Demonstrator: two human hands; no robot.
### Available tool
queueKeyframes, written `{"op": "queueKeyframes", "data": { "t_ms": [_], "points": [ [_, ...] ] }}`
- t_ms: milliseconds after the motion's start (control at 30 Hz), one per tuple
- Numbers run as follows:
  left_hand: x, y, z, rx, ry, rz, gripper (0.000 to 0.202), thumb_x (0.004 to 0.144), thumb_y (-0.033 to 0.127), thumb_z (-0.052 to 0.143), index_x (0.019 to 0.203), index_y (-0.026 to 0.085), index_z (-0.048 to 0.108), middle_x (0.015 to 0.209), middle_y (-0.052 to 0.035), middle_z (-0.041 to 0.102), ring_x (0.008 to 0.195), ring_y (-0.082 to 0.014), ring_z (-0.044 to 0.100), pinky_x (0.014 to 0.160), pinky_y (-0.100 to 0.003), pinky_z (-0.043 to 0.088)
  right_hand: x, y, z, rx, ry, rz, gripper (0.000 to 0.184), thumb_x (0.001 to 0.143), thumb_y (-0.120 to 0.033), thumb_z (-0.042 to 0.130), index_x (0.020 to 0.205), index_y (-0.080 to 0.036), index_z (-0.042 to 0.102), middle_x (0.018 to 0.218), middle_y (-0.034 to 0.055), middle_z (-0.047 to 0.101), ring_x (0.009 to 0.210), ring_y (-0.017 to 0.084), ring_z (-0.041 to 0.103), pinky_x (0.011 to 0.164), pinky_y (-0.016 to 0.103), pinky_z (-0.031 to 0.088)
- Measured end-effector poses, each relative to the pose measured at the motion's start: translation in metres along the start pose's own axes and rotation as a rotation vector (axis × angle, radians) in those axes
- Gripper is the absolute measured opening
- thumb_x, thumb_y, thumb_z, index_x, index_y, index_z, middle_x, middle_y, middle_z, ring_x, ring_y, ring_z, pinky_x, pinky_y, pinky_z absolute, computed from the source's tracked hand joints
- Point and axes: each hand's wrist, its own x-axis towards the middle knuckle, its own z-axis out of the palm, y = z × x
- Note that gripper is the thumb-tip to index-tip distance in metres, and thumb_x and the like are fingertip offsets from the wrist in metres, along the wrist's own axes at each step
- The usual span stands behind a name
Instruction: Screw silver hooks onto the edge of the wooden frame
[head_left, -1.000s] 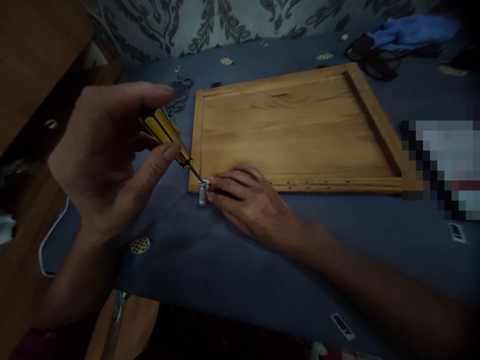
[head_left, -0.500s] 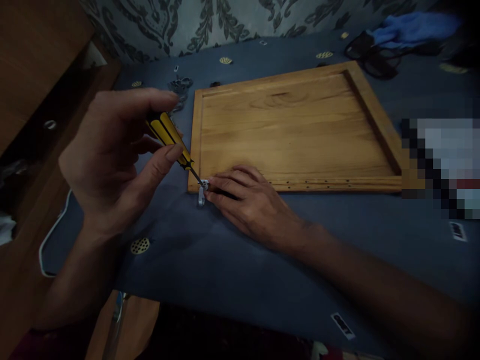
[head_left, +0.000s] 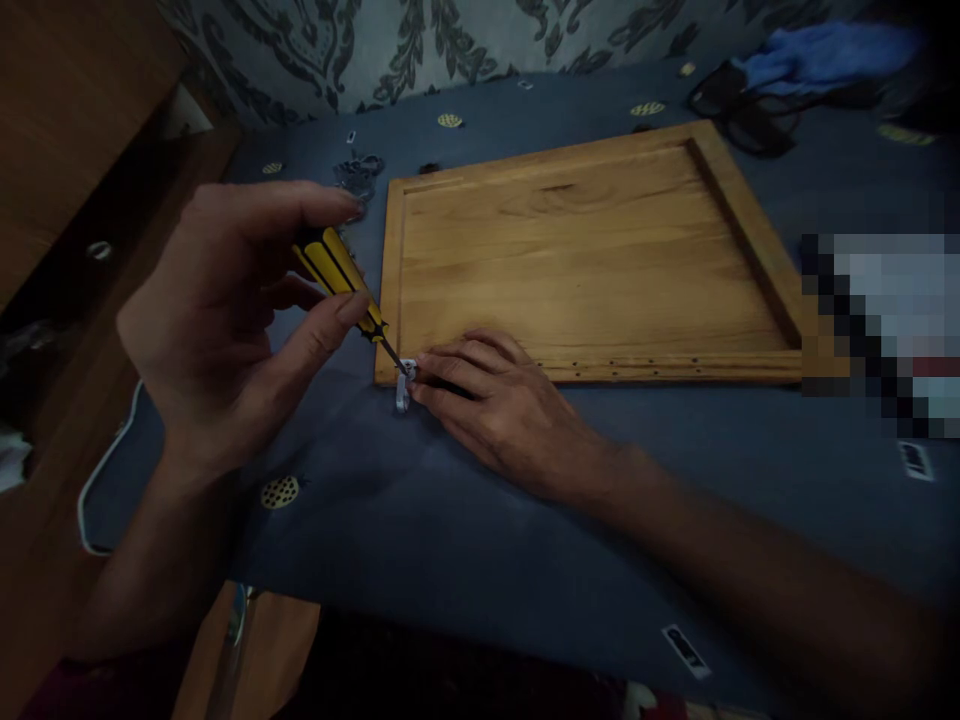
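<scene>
Left grip (head_left: 214,315) grasps a yellow-and-black screwdriver (head_left: 339,275) slanting down to a small bracket (head_left: 403,388) beside the right grip (head_left: 510,408), whose hold is unclear

Panel (head_left: 585,250): made of wood, smooth, lightly glossy, grain left visible. Screwdriver (head_left: 330,265), at the panel's near left corner: handle apparently moulded in ribbed plastic; shaft (head_left: 393,354) made of metal. Fitting (head_left: 403,393), same corner: metal or plastic cannot be told. Table (head_left: 487,560): covered in matt cloth. Bundle (head_left: 832,60), toward its far right corner: soft cloth, crumpled.
</scene>
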Motion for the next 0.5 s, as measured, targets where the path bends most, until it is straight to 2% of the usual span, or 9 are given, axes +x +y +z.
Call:
{"op": "queueKeyframes", "data": {
  "t_ms": [100, 300, 400, 500],
  "points": [
    [-0.0001, -0.0030, -0.0005, -0.026, 0.010, 0.015, 0.061, 0.075, 0.018, 0.091, 0.130, 0.031, 0.069, 0.115, 0.0015, 0.068, 0.093, -0.0140, 0.074, 0.065, -0.020, 0.067, 0.0000, -0.0003, -0.0004, -0.003, -0.018, 0.010, 0.022, 0.104, -0.017, 0.055, 0.112, -0.015, 0.076, 0.119, 0.0096, 0.077, 0.113, 0.024, 0.067, 0.103, 0.044, 0.051],
    [-0.0005, -0.0009, -0.0002, -0.005, -0.007, 0.047, 0.060, 0.078, 0.022, 0.090, 0.133, 0.031, 0.068, 0.108, 0.0004, 0.066, 0.089, -0.0133, 0.072, 0.058, -0.019, 0.063, -0.0003, 0.0007, 0.0023, 0.003, 0.002, 0.008, 0.021, 0.104, -0.018, 0.056, 0.110, -0.016, 0.076, 0.117, 0.0091, 0.078, 0.111, 0.024, 0.068, 0.101, 0.045, 0.052],
    [-0.0006, 0.0003, 0.0001, -0.001, -0.015, 0.040, 0.060, 0.079, 0.025, 0.089, 0.134, 0.032, 0.067, 0.108, 0.0020, 0.065, 0.090, -0.0128, 0.073, 0.062, -0.019, 0.063, -0.0009, 0.0010, 0.0031, -0.002, 0.005, 0.002, 0.020, 0.104, -0.017, 0.057, 0.111, -0.016, 0.076, 0.118, 0.0090, 0.078, 0.112, 0.024, 0.068, 0.101, 0.045, 0.052],
    [-0.0008, -0.0015, 0.0001, 0.024, -0.015, 0.035, 0.060, 0.080, 0.032, 0.088, 0.135, 0.031, 0.066, 0.108, 0.0024, 0.064, 0.095, -0.0147, 0.074, 0.070, -0.023, 0.065, -0.0012, 0.0010, 0.0031, 0.004, -0.003, 0.005, 0.020, 0.104, -0.017, 0.057, 0.112, -0.015, 0.076, 0.117, 0.0094, 0.078, 0.114, 0.024, 0.067, 0.103, 0.045, 0.051]
  ]
}}
